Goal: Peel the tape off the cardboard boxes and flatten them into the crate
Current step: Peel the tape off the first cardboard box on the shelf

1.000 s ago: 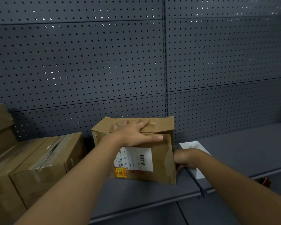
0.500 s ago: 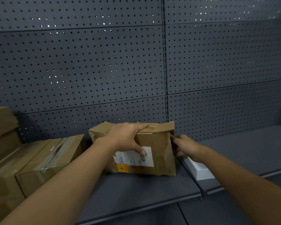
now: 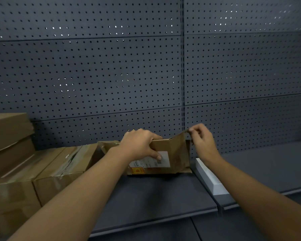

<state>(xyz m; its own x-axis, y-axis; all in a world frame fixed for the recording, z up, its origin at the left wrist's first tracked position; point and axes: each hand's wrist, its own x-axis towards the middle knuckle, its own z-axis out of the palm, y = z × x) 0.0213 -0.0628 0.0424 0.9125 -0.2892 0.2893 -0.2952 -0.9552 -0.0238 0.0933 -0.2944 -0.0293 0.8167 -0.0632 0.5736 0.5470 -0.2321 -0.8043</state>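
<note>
Small cardboard box (image 3: 170,153), brown and creased, standing on the dark grey shelf (image 3: 155,193) close to the perforated back panel (image 3: 111,75), roughly centre of view. White shipping label (image 3: 152,161) with a barcode on the near face, an orange-yellow sticker (image 3: 137,170) below it at the lower left. Brown tape strip (image 3: 182,138) lifted off the box's right end, rising from the upper right corner toward the panel, its lower part hanging wrinkled against the box's side.

Left hand (image 3: 139,145) clamped over the top of the box, fingers curled over the upper front edge, one fingertip down on the label, thumb side hidden behind the box. Right hand (image 3: 201,140) raised just right of the box, thumb and fingers pinching the free end of the tape strip at its highest point, remaining fingers loosely curled. Both forearms bare, reaching in from the bottom of the view.

Just right of the box, a white rectangular block (image 3: 209,178) lying along the seam between two shelf sections, running from near the box toward the front edge. To the left, touching or nearly touching the small box, a larger cardboard box (image 3: 59,173) with clear, crinkled tape along its top. Further left, more brown boxes (image 3: 9,136) stacked at the edge of view, the top one with a flap slightly raised. Behind everything, the panel's small holes, some glinting with light.
</note>
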